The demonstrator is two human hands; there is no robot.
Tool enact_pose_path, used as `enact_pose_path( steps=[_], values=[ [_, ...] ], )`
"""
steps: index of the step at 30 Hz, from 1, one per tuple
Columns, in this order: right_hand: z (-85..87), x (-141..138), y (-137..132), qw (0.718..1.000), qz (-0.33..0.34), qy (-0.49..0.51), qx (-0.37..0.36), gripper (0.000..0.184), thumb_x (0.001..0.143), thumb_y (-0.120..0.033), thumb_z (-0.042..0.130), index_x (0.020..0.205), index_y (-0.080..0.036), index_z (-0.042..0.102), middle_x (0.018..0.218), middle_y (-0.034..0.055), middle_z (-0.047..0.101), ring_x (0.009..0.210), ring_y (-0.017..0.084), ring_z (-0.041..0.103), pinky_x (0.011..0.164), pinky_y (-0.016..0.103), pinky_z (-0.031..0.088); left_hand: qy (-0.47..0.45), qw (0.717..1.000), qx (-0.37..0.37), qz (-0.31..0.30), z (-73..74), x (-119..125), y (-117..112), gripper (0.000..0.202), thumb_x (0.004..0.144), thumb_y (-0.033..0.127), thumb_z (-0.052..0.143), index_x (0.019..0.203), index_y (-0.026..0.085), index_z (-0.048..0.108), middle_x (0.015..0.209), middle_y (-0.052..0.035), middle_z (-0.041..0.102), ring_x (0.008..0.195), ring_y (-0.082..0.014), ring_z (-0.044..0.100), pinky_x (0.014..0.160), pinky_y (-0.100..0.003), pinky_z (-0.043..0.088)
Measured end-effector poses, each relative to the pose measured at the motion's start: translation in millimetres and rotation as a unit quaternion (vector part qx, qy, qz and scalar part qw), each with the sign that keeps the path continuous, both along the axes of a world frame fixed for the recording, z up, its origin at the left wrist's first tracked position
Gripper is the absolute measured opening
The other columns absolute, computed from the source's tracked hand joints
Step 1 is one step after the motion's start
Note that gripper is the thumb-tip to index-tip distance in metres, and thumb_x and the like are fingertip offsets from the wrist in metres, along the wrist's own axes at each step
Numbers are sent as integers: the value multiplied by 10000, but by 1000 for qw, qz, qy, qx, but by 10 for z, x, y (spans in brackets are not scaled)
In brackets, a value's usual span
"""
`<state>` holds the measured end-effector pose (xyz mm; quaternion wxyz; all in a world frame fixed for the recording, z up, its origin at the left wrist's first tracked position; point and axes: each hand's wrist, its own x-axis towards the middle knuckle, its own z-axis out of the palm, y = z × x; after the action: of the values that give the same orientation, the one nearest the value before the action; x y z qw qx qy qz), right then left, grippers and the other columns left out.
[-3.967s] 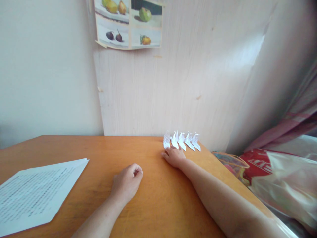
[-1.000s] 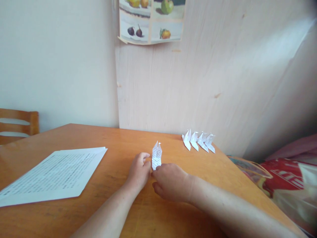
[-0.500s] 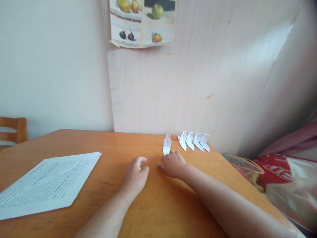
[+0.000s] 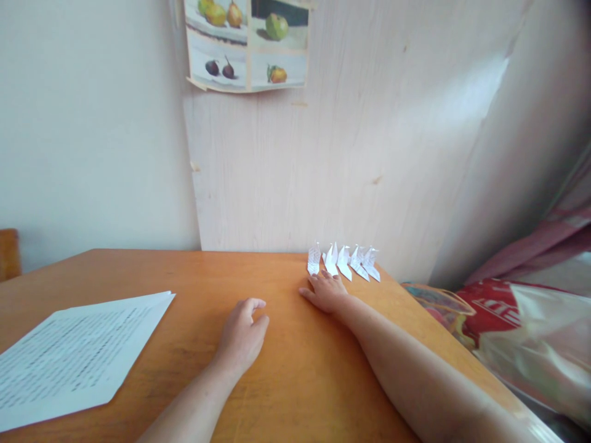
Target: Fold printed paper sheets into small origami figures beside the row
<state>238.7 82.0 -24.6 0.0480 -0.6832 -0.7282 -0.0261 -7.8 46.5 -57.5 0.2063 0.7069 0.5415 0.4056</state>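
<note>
My right hand (image 4: 325, 290) lies flat on the orange wooden table (image 4: 286, 369), fingers stretched toward a row of several small folded white paper pieces (image 4: 344, 262) at the table's far edge. Its fingertips touch or nearly touch the leftmost folded piece (image 4: 314, 259), which has print on it. My left hand (image 4: 242, 335) rests on the table to the left, fingers loosely curled, holding nothing.
A stack of printed sheets (image 4: 74, 354) lies at the table's left. A pale wooden panel (image 4: 323, 154) with a fruit poster (image 4: 247, 43) stands behind the table. A red and clear plastic bag (image 4: 517, 332) sits off the right edge. A chair corner (image 4: 8, 253) shows far left.
A second ago both hands held the printed folded piece nearer to me. My right hand has since carried it forward and set it at the left end of the row; my left hand let go and stayed back.
</note>
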Motion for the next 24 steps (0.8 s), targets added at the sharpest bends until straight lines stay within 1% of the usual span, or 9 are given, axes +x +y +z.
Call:
enact_pose_path(
  steps=[5,12,18,24],
  values=[
    [-34,37,26,1000,-2,14,15,652,991,-602,315,1452,-171,478,1542,147,435,1469,345,255,1143,535,190,0,1000,0,-2,-18,-7,22,245,831,208,529,1048,158,630,1159,-113,667,1139,-242,619,1023,-396,459],
    [-60,43,37,1000,-2,22,3,627,990,-615,300,1363,-188,569,1494,131,501,1450,350,296,1148,567,167,3,1000,1,-9,-51,-17,37,246,844,240,533,1057,164,629,1164,-110,668,1150,-247,616,1020,-402,463],
    [-27,41,-2,1000,-9,23,0,594,994,-599,313,1344,-206,588,1478,136,517,1450,324,302,1153,561,142,12,1000,-2,-6,-32,-17,19,240,847,234,536,1057,169,633,1166,-108,672,1137,-245,624,1020,-391,463],
    [-5,40,-24,1000,-17,26,3,585,996,-593,316,1327,-202,599,1451,146,541,1432,314,332,1147,559,147,17,1000,7,-11,-24,-17,19,233,849,240,539,1045,162,639,1156,-117,673,1140,-249,621,1017,-391,462]
  ],
)
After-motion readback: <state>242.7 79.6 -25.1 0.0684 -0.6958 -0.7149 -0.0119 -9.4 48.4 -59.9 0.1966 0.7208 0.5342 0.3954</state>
